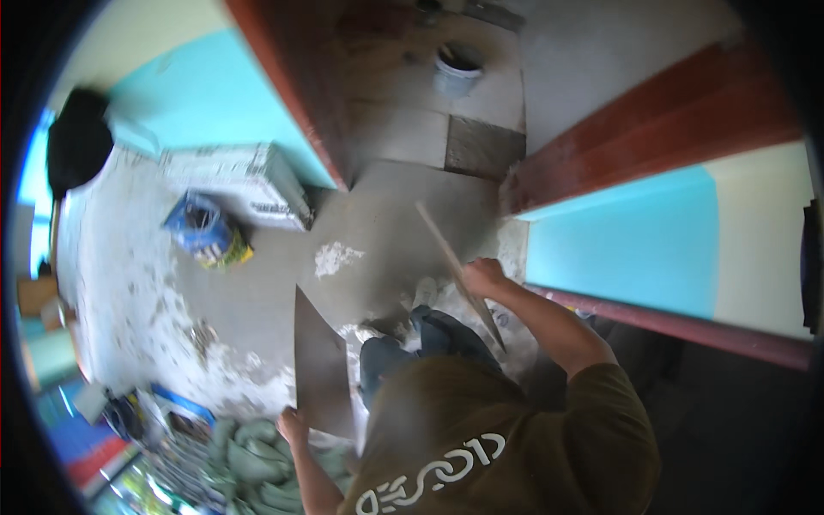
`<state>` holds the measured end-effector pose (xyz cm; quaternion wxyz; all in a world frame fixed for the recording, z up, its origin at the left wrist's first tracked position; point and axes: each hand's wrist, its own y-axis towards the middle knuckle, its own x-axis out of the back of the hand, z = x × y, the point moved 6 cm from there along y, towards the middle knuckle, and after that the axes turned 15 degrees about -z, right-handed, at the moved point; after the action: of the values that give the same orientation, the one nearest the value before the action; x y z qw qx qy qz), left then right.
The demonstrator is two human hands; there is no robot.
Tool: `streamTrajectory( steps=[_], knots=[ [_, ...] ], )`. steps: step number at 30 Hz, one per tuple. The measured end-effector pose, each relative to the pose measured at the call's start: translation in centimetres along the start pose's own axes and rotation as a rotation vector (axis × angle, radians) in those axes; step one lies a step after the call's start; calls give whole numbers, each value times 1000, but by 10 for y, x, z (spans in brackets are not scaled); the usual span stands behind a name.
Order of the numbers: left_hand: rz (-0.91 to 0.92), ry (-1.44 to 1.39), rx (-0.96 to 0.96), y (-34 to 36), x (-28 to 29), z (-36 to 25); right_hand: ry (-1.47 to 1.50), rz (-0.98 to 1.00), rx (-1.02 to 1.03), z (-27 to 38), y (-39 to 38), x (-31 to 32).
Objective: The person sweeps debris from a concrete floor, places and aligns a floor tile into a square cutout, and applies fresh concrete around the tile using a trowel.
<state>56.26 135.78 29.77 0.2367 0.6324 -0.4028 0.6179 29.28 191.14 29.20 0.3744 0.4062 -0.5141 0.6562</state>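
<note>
My left hand point(293, 426) grips a large, flat grey sheet point(322, 365) near its lower left edge, held upright at my left side. My right hand point(485, 276) is closed on a long, narrow flat tool point(446, 245), seen nearly edge-on and slanting forward over the floor. Below, my legs and shoes stand on a rough grey floor point(395, 206) with white patches, just short of a doorway. I cannot make out the exact kind of either held piece.
Red door frames point(652, 94) flank the doorway; a bucket point(458, 77) stands beyond on partly tiled floor. Left are a white box point(232, 176) and a blue-and-yellow sack point(202, 232). Green cloth point(249, 463) and tools lie at lower left. A turquoise-painted wall point(618, 240) stands right.
</note>
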Motion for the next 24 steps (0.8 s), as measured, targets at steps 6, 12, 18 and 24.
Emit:
streamTrajectory(
  steps=[6,12,18,24],
  knots=[
    [-5,27,-136,46,6,-13,329,-182,54,52,45,-136],
    [65,-68,-132,104,4,-71,842,-425,-317,42,78,-310],
    [115,1,-127,150,9,-104,436,-354,-13,104,99,-300],
    [26,15,-320,186,1,-104,589,-171,-195,122,96,-321]
  ],
)
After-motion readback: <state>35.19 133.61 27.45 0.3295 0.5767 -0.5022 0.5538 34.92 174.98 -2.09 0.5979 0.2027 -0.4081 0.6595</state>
